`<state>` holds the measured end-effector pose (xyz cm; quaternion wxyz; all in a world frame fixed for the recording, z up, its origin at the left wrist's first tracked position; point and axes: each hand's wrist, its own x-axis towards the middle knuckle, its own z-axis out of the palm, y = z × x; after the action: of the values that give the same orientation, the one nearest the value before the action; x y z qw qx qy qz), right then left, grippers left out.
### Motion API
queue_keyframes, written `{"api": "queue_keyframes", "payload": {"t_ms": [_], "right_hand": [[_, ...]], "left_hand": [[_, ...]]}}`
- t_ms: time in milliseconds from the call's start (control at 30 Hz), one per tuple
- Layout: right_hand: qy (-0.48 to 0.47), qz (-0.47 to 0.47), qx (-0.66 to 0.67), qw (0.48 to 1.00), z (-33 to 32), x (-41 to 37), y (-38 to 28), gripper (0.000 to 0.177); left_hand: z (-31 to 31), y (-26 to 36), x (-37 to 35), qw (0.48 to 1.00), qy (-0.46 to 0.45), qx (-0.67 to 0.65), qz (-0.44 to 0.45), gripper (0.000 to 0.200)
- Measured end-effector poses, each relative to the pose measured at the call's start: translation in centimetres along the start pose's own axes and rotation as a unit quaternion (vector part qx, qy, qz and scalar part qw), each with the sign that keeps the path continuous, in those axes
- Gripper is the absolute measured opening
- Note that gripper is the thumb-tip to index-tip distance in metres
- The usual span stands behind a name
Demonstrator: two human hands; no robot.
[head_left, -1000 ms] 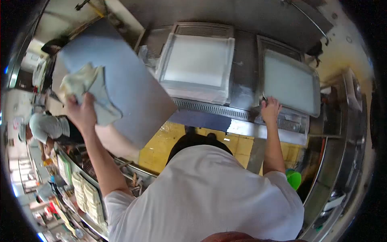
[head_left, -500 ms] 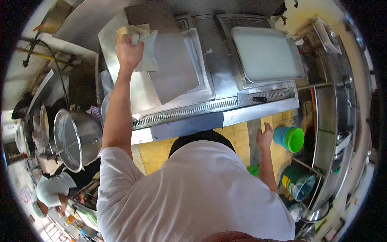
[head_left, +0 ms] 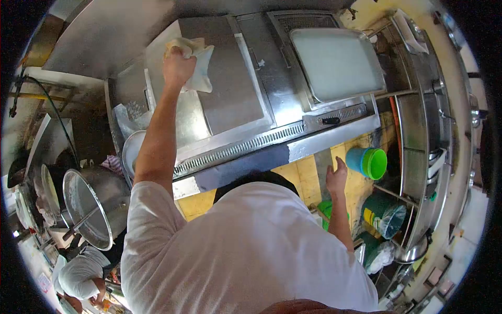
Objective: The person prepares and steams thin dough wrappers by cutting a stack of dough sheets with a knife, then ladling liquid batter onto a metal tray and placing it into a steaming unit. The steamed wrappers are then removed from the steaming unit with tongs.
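Observation:
My left hand (head_left: 179, 68) is closed around a pale cloth (head_left: 200, 70), which lies bunched under the fingers on the stainless-steel worktop (head_left: 227, 78). Part of the cloth hangs loose to the right of the fist. My right hand (head_left: 336, 177) is held low at my side, fingers apart, with nothing in it. Near that hand are a blue bucket (head_left: 355, 159) and a bright green bucket (head_left: 375, 164), set one against the other. A large tray of whitish liquid or a pale surface (head_left: 337, 63) sits at the worktop's right.
A slotted metal strip (head_left: 240, 152) runs along the worktop's front edge. To the left stands a big metal pot (head_left: 86, 209), and beyond it a co-worker in a white shirt (head_left: 83, 275) bends over. Metal shelving (head_left: 413, 141) and a lined bin (head_left: 384, 217) are at the right.
My left hand has shifted slightly right across the worktop with the cloth. A metal sheet at the left now sits flatter and straighter. The whole view has turned a little.

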<state>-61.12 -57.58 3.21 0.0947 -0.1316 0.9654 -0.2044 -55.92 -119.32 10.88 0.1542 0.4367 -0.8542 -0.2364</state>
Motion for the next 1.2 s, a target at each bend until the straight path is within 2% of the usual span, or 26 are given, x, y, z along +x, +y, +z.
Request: {"api": "queue_keyframes", "payload": {"t_ms": [100, 200, 233, 267, 300, 333, 433, 533, 567, 600, 633, 733, 867, 967, 1000, 1067, 1167, 1200], "right_hand": [[-0.001, -0.022, 0.004, 1.0, 1.0, 3.0, -4.8, 0.052], [-0.03, -0.161, 0.045, 0.985, 3.2, 7.7, -11.5, 0.051], [-0.036, -0.202, 0.059, 0.977, 4.6, 9.4, -14.1, 0.05], [-0.065, -0.188, 0.123, 0.972, 5.0, 10.5, -18.5, 0.05], [-0.098, -0.171, 0.186, 0.963, 4.8, 11.0, -23.4, 0.05], [-0.098, -0.231, 0.164, 0.954, 4.8, 11.9, -27.7, 0.05], [-0.083, -0.38, 0.161, 0.907, 6.1, 13.9, -38.6, 0.053], [-0.084, -0.4, 0.114, 0.905, 9.6, 16.6, -46.6, 0.057], [-0.095, -0.418, 0.114, 0.896, 10.5, 16.9, -49.0, 0.057], [-0.124, -0.382, 0.052, 0.914, 11.2, 17.2, -51.0, 0.06], [-0.151, -0.344, -0.011, 0.927, 11.9, 17.4, -52.4, 0.064], [-0.136, -0.377, -0.056, 0.915, 15.1, 17.8, -53.6, 0.064], [-0.094, -0.379, -0.033, 0.92, 15.7, 17.1, -53.6, 0.061], [-0.056, -0.392, -0.026, 0.918, 16.1, 16.7, -54.0, 0.05], [-0.072, -0.376, -0.039, 0.923, 16.0, 16.6, -54.3, 0.051], [-0.087, -0.358, -0.049, 0.928, 16.1, 16.8, -54.5, 0.051], [-0.083, -0.387, -0.041, 0.917, 16.9, 18.4, -53.3, 0.061], [-0.1, -0.417, 0.025, 0.903, 17.2, 18.9, -52.1, 0.063]], "left_hand": [[1.3, -1.9, 0.1, 0.999, 0.026, 0.017, 0.016, 0.051], [1.0, -2.5, -1.9, 0.996, 0.056, -0.062, -0.021, 0.053], [0.6, -2.6, -3.4, 0.987, 0.063, -0.144, -0.02, 0.052], [0.2, -2.8, -5.2, 0.972, 0.071, -0.225, -0.017, 0.05], [0.0, -2.7, -7.4, 0.957, 0.109, -0.268, 0.002, 0.048], [-0.2, -2.7, -10.0, 0.939, 0.147, -0.309, 0.022, 0.046], [-0.9, -4.2, -19.1, 0.949, 0.106, -0.296, 0.025, 0.042], [-0.8, -6.8, -28.3, 0.947, 0.082, -0.312, 0.004, 0.04], [-0.8, -7.7, -31.2, 0.938, 0.078, -0.334, -0.04, 0.039], [-0.9, -8.6, -33.6, 0.927, 0.074, -0.357, -0.084, 0.039], [-1.2, -9.6, -35.5, 0.925, 0.091, -0.355, -0.096, 0.039], [-2.2, -12.3, -39.6, 0.921, 0.12, -0.327, -0.176, 0.034], [-3.8, -14.1, -41.0, 0.901, 0.193, -0.318, -0.222, 0.028], [-5.0, -14.2, -40.1, 0.9, 0.195, -0.297, -0.253, 0.026], [-4.9, -14.2, -39.5, 0.899, 0.234, -0.295, -0.225, 0.023], [-4.9, -14.0, -38.4, 0.903, 0.226, -0.296, -0.213, 0.023], [-6.0, -12.1, -36.5, 0.919, 0.209, -0.284, -0.174, 0.019], [-6.1, -11.2, -36.1, 0.923, 0.199, -0.281, -0.171, 0.02]]}}
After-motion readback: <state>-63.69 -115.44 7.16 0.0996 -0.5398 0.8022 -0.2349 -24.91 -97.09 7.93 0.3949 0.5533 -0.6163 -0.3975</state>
